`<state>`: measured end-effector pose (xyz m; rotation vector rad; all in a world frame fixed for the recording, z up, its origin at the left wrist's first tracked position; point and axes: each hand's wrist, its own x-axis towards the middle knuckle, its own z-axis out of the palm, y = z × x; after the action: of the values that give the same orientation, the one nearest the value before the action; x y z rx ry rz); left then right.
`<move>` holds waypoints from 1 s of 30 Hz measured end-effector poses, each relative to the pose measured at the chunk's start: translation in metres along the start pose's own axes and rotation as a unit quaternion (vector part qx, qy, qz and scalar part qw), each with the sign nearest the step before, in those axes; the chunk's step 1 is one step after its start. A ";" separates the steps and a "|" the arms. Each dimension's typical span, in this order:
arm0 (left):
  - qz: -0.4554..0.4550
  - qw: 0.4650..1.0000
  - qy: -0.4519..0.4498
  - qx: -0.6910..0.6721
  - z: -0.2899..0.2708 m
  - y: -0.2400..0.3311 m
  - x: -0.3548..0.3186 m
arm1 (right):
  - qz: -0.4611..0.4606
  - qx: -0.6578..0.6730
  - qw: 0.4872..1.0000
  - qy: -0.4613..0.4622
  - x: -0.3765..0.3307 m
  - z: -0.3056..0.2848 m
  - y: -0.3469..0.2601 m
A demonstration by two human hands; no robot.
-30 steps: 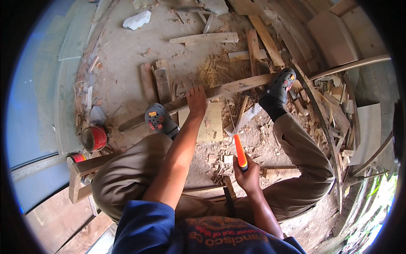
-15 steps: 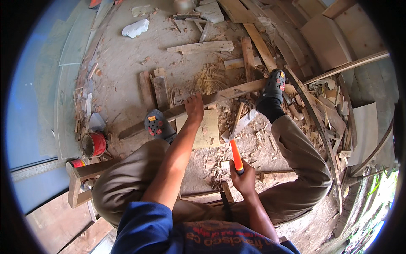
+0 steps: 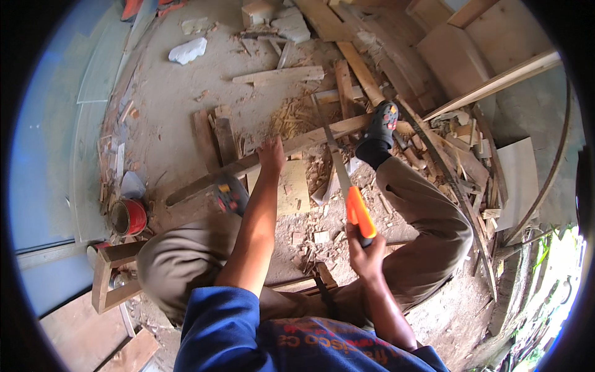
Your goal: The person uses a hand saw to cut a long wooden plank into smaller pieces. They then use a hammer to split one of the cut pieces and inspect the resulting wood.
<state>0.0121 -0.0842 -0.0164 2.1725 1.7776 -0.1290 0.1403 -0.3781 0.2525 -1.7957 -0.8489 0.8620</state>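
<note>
My right hand (image 3: 365, 253) is wrapped round the orange and black handle of a handsaw (image 3: 339, 162). Its long blade points away from me and crosses the long wooden plank (image 3: 310, 137), to the right of my left hand (image 3: 271, 155). That left hand is closed over the plank, gripping its top from above. The plank runs aslant from lower left to upper right. Its right end reaches my right clog (image 3: 384, 119), while my left clog (image 3: 230, 193), blurred, is by its left part. Whether the saw teeth touch the wood I cannot tell.
Short boards (image 3: 279, 75) and wood scraps lie about the dusty floor. A pale plywood piece (image 3: 293, 186) is below the plank. At left are a red can (image 3: 129, 217) and a wooden frame (image 3: 118, 273); a curved strip (image 3: 449, 167) runs down the right.
My right hand has pushed the saw forward, and its blade now crosses the plank with its flat side showing. My left foot and knee have blurred with motion. The whole view has shifted slightly.
</note>
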 end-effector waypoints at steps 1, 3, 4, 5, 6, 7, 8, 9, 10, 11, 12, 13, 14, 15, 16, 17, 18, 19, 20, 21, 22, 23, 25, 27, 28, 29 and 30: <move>0.002 1.000 -0.010 -0.017 -0.004 0.000 0.002 | -0.013 0.015 1.000 0.009 -0.002 -0.009 -0.009; 0.012 0.998 -0.036 -0.052 -0.019 0.010 -0.008 | -0.050 0.013 0.997 0.053 -0.009 -0.032 -0.030; 0.013 0.996 0.015 -0.084 -0.012 -0.001 -0.010 | -0.086 0.023 0.994 0.062 -0.011 -0.039 -0.033; 0.031 0.990 0.081 -0.112 -0.005 -0.003 -0.022 | -0.113 0.035 0.990 0.080 -0.014 -0.045 -0.033; 0.049 0.978 0.147 -0.141 0.006 -0.007 -0.041 | -0.153 0.033 0.982 0.105 -0.018 -0.051 -0.032; 0.072 0.956 0.228 -0.170 -0.001 -0.005 -0.045 | -0.177 0.069 0.975 0.116 -0.020 -0.054 -0.035; 0.064 0.927 0.328 -0.173 0.004 -0.002 -0.065 | -0.175 0.103 0.971 0.124 -0.023 -0.052 -0.041; 0.004 0.913 0.339 -0.226 0.011 -0.003 -0.073 | -0.195 0.105 0.965 0.143 -0.017 -0.053 -0.038; -0.066 0.893 0.350 -0.276 0.025 -0.012 -0.081 | -0.173 0.112 0.968 0.145 -0.012 -0.052 -0.043; -0.137 0.865 0.359 -0.322 0.041 -0.023 -0.084 | -0.165 0.119 0.968 0.144 -0.009 -0.047 -0.056; -0.226 0.798 0.325 -0.455 0.051 -0.037 -0.078 | -0.165 0.121 0.968 0.144 0.001 -0.046 -0.058; -0.315 0.730 0.254 -0.551 0.053 -0.048 -0.068 | -0.167 0.121 0.967 0.148 0.010 -0.047 -0.058; -0.396 0.642 0.177 -0.633 0.049 -0.058 -0.060 | -0.157 0.048 0.972 0.168 0.015 -0.047 -0.058; -0.465 0.537 0.095 -0.697 0.046 -0.068 -0.053 | -0.146 -0.024 0.971 0.186 0.020 -0.047 -0.060; -0.382 0.506 -0.019 -0.774 0.044 -0.049 -0.068 | -0.120 -0.115 0.961 0.221 0.021 -0.058 -0.049; -0.371 0.501 -0.030 -0.782 0.036 -0.057 -0.062 | -0.127 -0.200 0.948 0.214 0.020 -0.059 -0.043; -0.361 0.495 -0.039 -0.789 0.025 -0.069 -0.054 | -0.114 -0.228 0.943 0.214 0.024 -0.058 -0.026; -0.352 0.491 -0.049 -0.796 0.019 -0.076 -0.048 | -0.098 -0.255 0.938 0.213 0.030 -0.054 -0.002; -0.345 0.486 -0.063 -0.801 0.009 -0.063 -0.054 | -0.105 -0.278 0.930 0.217 0.033 -0.056 0.029; -0.348 0.474 -0.069 -0.806 0.001 -0.062 -0.052 | -0.119 -0.296 0.923 0.215 0.037 -0.053 0.056; -0.353 0.461 -0.074 -0.811 -0.005 -0.063 -0.049 | -0.119 -0.348 0.906 0.211 0.044 -0.050 0.083; -0.361 0.448 -0.080 -0.814 -0.004 -0.068 -0.047 | -0.123 -0.370 0.893 0.226 0.051 -0.043 0.107; -0.376 0.406 -0.094 -0.828 0.000 -0.075 -0.046 | -0.086 -0.424 0.879 0.199 0.063 -0.034 0.147; -0.413 0.369 -0.075 -0.829 0.001 -0.076 -0.042 | -0.065 -0.477 0.861 0.167 0.076 -0.031 0.180; -0.417 0.365 -0.072 -0.829 0.001 -0.074 -0.040 | -0.059 -0.501 0.849 0.156 0.081 -0.034 0.197; -0.419 0.360 -0.069 -0.830 0.001 -0.070 -0.036 | -0.054 -0.524 0.837 0.145 0.084 -0.035 0.212; -0.422 0.356 -0.067 -0.831 0.001 -0.067 -0.034 | -0.033 -0.538 0.832 0.131 0.087 -0.033 0.228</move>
<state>-0.0602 -0.1048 -0.0213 -0.2928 1.2623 0.8465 0.2526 -0.3931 0.0342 -2.7247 -1.3356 -0.0149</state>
